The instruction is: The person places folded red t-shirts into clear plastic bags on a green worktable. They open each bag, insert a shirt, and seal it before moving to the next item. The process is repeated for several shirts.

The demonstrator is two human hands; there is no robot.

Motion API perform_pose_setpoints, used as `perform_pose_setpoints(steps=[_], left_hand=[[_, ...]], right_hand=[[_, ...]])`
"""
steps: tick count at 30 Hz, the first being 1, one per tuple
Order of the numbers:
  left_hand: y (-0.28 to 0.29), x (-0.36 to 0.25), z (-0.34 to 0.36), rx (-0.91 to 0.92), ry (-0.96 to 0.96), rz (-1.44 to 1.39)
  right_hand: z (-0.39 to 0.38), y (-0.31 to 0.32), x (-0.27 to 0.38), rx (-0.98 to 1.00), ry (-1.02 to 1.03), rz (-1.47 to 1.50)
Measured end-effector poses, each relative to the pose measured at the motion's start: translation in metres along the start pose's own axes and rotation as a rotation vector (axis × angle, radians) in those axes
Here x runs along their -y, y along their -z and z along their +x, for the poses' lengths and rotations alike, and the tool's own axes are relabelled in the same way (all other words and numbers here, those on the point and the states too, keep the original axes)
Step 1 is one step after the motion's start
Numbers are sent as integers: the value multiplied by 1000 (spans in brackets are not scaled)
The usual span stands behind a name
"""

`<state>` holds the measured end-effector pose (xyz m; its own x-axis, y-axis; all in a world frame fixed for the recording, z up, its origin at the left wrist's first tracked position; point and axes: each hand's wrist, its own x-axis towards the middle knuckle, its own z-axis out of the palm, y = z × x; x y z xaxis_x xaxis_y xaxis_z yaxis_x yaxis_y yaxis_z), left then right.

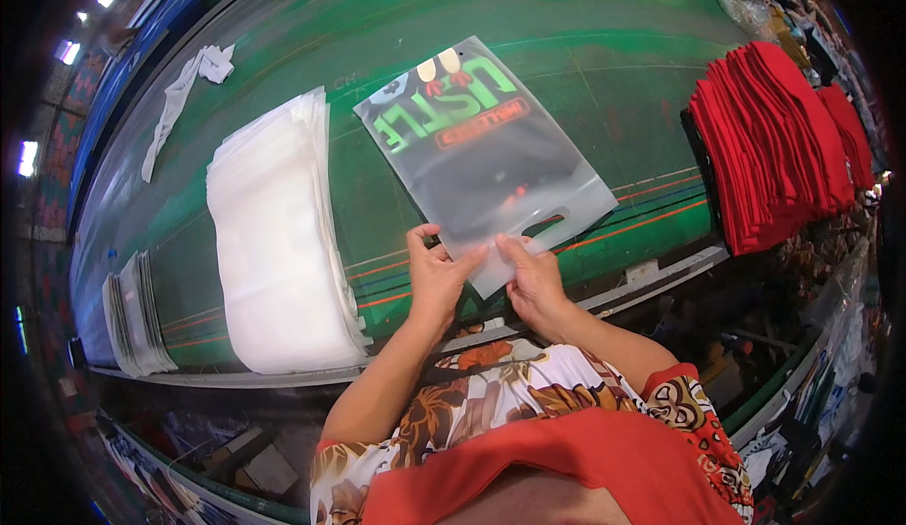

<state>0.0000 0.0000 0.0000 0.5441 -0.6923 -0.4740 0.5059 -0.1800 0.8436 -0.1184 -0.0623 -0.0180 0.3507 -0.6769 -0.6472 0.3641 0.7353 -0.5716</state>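
A frosted clear plastic bag (557,162) with a cut-out handle lies slantwise on the green table, its handle end toward me. Inside it shows a dark folded garment (481,162) with a green and orange print. My left hand (438,275) pinches the bag's near left corner between thumb and fingers. Close beside it, my right hand (534,282) grips the same edge just left of the handle hole, thumb on top. The fingers under the plastic are partly hidden.
Left of the bag lies a tall stack of white translucent bags (274,242). A smaller stack of packed bags (140,313) stands at the far left. Folded red garments (769,148) are piled on the right. A white strip (175,115) lies at the back left. The green table (377,280) has a metal front edge.
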Motion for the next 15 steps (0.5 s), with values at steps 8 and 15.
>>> perform_pose_setpoints(steps=[8, 15], left_hand=[[-19, 2, -1, -65, -20, 54], [-7, 2, 1, -35, 39, 29]], right_hand=[[-2, 3, 8, 5, 38, 1], [7, 10, 12, -16, 44, 13]])
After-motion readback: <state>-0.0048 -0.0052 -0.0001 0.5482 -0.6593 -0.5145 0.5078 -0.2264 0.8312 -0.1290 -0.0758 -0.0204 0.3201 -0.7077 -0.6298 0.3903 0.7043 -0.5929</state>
